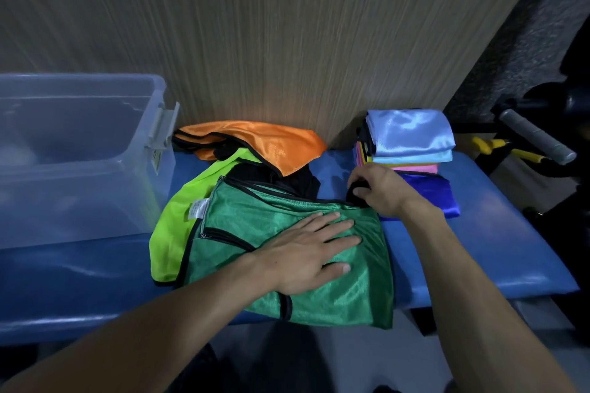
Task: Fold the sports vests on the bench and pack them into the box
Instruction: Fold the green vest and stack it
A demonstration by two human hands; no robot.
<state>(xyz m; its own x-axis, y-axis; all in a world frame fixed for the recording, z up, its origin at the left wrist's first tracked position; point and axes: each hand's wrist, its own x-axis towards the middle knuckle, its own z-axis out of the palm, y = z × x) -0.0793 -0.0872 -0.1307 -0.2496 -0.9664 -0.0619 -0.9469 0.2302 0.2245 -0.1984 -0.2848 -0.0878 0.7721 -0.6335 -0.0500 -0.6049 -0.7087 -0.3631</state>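
A dark green mesh vest [265,223] with black trim lies spread on the blue bench [479,246], its lower edge hanging over the front. My left hand [309,252] lies flat on it, fingers straight, pressing the cloth down. My right hand [383,191] pinches the vest's black-trimmed upper right corner. Under the green vest lie a lime vest [172,217], a black one [287,179] and an orange one [255,140] against the wall. A clear plastic box [79,153] stands on the bench's left end.
A stack of folded vests [412,140], light blue on top with pink, yellow and dark blue below, sits at the bench's right back. A wood-grain wall stands directly behind. Grey-handled equipment [536,137] and yellow grips stand off the right end.
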